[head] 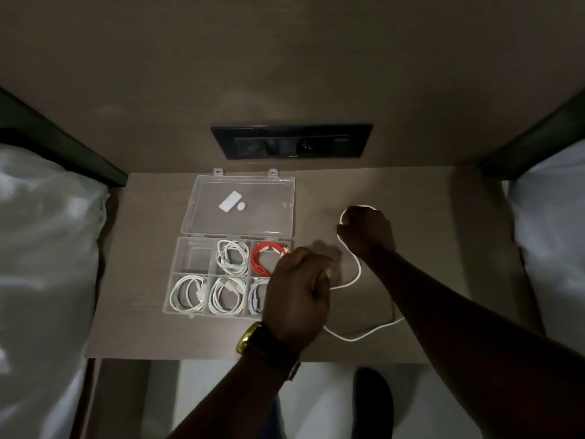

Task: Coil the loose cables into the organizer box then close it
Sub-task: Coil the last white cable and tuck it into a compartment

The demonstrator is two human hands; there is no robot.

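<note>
Head view shows me the brown wood-grain bedside table (pixel 152 337) with the clear plastic compartmented organizer box (pixel 193 307) lying open just left of my left hand (pixel 296 299), its lid (pixel 239 205) folded back. Five compartments hold coils; the top-left one looks free.

My worry is the long loose white cable (pixel 359 274). It trails between both hands and loops toward the table's near edge, so an uneven pull could drag it off, or the loops could spring open before reaching that compartment. My left wrist also hovers over the box's right side and could nudge it.

Left hand is closed in a fist on the cable. Right hand (pixel 367 231), farther back, is curled shut around another loop of it.
</note>
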